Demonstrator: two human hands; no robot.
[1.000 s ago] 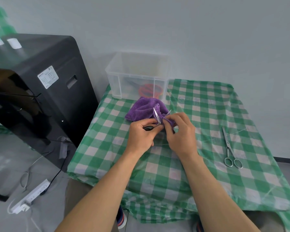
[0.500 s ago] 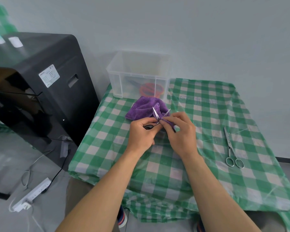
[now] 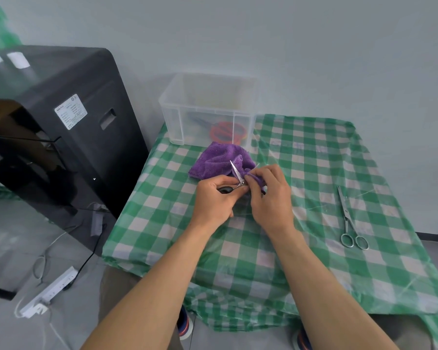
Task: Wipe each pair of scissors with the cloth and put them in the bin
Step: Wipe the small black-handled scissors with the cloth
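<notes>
My left hand [image 3: 214, 198] grips the black handles of a small pair of scissors [image 3: 235, 174], blades spread open and pointing away from me. My right hand [image 3: 269, 195] pinches a fold of the purple cloth [image 3: 213, 162] around the right blade. The rest of the cloth lies bunched on the table behind the hands. A clear plastic bin [image 3: 208, 109] stands at the table's back left with orange-handled scissors [image 3: 223, 132] inside. A pair of all-metal scissors [image 3: 348, 219] lies flat at the right of the table.
The table wears a green and white checked cover [image 3: 301, 248]. A black machine [image 3: 61, 127] stands to the left of the table. A white power strip [image 3: 48, 291] and cables lie on the grey floor below it. A pale wall is behind the bin.
Both hands stay together over the cloth with only slight shifts; the right fingers have slid a little along the blade. The metal scissors and the bin have not moved.
</notes>
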